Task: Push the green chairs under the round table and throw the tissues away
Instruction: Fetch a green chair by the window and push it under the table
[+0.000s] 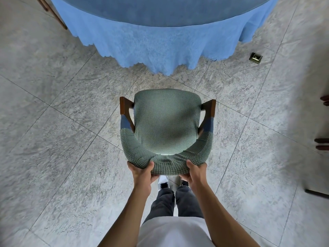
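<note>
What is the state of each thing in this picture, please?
green chair: upright, seat empty, not yet under the table.
round table: covered by a blue cloth hanging to the floor.
left hand: grips the chair's backrest.
right hand: grips the chair's backrest.
floor socket: lid open.

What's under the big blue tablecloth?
Hidden. The blue tablecloth hangs almost to the grey floor, covering whatever holds the table up. No chair is under it.

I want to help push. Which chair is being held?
The green chair in the middle; both hands grip its backrest. The dark chairs at the right edge stand untouched.
</note>
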A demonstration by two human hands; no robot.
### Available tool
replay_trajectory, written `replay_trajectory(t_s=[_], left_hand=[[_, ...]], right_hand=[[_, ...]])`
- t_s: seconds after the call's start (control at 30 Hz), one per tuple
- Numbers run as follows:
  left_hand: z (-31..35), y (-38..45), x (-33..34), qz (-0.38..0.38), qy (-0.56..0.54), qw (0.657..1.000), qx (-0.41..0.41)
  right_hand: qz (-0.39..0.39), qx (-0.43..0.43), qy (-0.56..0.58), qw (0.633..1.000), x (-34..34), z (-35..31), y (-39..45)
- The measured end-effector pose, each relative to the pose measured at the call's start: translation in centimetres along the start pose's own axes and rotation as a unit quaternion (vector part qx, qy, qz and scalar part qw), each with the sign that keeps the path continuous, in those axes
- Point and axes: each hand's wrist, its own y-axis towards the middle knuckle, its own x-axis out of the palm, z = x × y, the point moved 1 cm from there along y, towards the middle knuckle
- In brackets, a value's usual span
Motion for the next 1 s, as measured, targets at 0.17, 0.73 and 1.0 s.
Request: replay_trajectory(t_s=[0.17, 0.73, 1.0], left_hand=[[0.2, -0.1, 0.3, -0.004, -0.002, 1.0, 0.012], [-2.4, -0.6, 1.7, -0.01, -0.015, 1.0, 0.019], [-4.6, -1.5, 4.1, -0.025, -0.015, 0.999, 0.024]], right_hand=[[0.003, -0.018, -0.002, 1.0, 0.2, -0.2, -0.4], [0.041, -0.07, -0.038, 0.996, -2.0, -1.4, 0.7], [0.043, -0.066, -0.035, 0.996, -4.7, -3.9, 0.7]])
